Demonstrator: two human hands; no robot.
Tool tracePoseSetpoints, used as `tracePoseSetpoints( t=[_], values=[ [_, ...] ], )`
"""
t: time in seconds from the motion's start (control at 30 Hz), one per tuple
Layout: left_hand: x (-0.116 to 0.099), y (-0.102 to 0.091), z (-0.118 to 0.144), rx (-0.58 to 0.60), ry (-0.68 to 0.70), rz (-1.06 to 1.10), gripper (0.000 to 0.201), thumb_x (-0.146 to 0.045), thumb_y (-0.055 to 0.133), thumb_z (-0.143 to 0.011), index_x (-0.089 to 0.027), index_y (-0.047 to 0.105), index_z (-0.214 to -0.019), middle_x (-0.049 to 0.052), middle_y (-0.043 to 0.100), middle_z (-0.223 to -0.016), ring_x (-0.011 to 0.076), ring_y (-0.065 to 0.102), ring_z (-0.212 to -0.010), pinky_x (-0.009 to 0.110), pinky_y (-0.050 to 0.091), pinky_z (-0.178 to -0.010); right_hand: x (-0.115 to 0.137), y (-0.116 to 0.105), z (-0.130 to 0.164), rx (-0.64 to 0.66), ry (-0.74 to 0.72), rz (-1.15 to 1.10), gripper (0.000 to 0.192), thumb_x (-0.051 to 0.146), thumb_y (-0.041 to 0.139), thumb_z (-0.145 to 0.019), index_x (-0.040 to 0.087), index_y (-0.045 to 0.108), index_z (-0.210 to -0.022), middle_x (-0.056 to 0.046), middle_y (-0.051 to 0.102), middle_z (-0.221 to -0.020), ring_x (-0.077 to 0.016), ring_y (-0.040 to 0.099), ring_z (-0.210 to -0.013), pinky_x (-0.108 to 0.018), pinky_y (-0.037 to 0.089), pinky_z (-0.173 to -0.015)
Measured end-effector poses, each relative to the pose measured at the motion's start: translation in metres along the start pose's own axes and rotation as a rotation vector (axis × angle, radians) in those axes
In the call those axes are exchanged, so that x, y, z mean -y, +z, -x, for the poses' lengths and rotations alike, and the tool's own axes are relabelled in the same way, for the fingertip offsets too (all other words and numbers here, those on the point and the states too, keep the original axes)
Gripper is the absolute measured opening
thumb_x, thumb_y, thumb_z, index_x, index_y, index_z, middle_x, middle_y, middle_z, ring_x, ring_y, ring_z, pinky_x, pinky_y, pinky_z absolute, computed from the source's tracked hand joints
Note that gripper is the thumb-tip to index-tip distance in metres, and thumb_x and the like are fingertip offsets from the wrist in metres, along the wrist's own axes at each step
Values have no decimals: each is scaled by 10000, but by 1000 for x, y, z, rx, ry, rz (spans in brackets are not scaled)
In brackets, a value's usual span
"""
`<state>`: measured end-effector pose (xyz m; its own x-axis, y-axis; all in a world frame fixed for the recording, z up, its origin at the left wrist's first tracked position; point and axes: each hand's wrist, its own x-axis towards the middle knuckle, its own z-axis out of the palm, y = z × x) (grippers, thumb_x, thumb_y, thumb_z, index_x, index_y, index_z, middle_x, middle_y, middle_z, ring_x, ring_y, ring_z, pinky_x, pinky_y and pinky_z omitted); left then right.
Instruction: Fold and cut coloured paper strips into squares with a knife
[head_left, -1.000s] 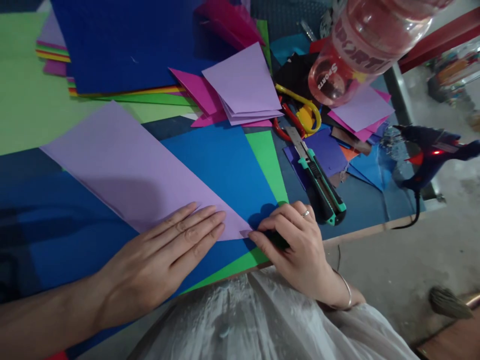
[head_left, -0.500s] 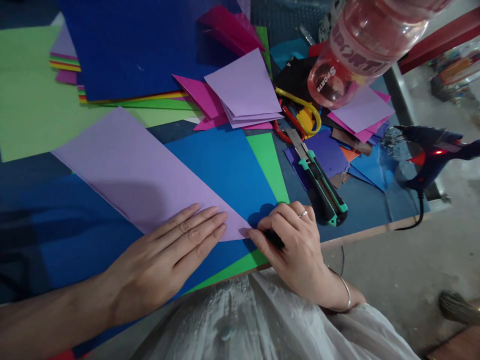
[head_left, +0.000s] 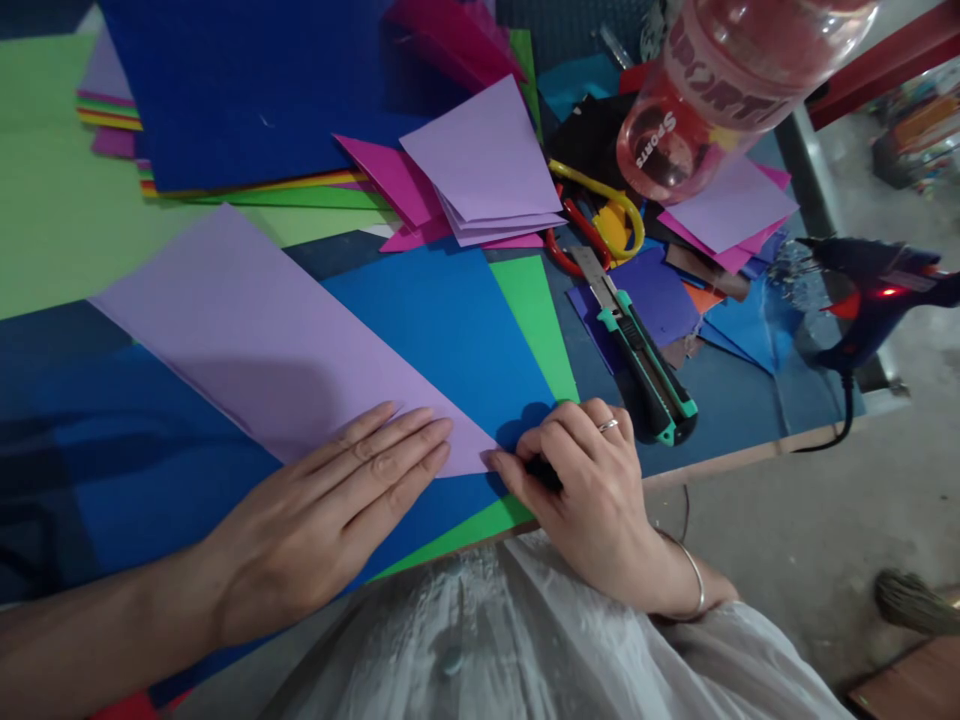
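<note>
Barely changing since the earlier frames: left hand [head_left: 330, 515] still pressing flat, fingers together, on the near end of the lilac paper strip [head_left: 277, 340]. Right hand [head_left: 592, 495] still pinching the strip's near corner, curled around something dark (cannot tell what). Strip lying diagonally over blue sheet [head_left: 450, 330] on the cluttered table [head_left: 735, 455]; utility knife [head_left: 637, 355] sitting just beyond the right hand, glue gun [head_left: 870, 295] glowing at the far edge.

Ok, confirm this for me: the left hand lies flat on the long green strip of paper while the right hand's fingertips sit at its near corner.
Not quite. In the head view the left hand lies flat on a long lilac strip of paper, not a green one. The rest holds: the right hand has its fingertips at the strip's near corner.
</note>
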<state>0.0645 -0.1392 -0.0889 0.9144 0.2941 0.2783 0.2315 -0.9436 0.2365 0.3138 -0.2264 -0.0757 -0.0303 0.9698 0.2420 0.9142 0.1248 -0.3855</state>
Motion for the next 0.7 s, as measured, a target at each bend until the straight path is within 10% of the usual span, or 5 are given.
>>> tracePoseSetpoints(
  t=[0.7],
  values=[
    [4, 6, 3, -56, 20, 1, 717, 13, 437, -1015, -181, 272, -1685, 85, 600, -1560, 237, 513, -1503, 451, 408, -1303, -17, -13, 8, 99, -44, -99, 173, 178, 484, -1083, 193, 632, -1170, -56, 716, -1007, -223, 562, -896, -383, 377, -788]
  ],
)
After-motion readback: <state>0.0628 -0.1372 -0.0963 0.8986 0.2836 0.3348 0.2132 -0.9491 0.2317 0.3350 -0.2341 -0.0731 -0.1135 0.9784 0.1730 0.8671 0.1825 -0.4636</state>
